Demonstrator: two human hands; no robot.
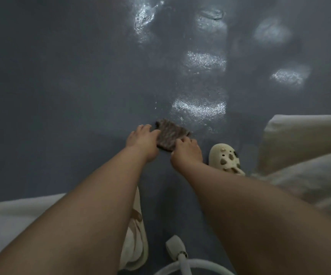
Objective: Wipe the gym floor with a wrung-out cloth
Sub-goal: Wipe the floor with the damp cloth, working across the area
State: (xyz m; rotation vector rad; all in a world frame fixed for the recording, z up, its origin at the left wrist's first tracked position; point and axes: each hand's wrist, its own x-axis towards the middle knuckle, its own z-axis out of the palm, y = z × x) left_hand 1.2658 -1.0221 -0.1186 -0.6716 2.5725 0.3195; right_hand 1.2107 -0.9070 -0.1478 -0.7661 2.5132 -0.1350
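A white cable (190,264) loops on the floor (61,76) behind both wrists. The left hand (142,141) and right hand (187,153) each pinch an edge of the dark cloth (170,135), which lies flat between their fingers. Just beyond the fingertips the floor shines wet; a poorly wrung cloth would likely smear it, and the clog (225,158) beside the right hand could slip

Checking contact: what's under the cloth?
The cloth lies on the grey floor, held at its edges by left hand and right hand. The floor beneath it is hidden.
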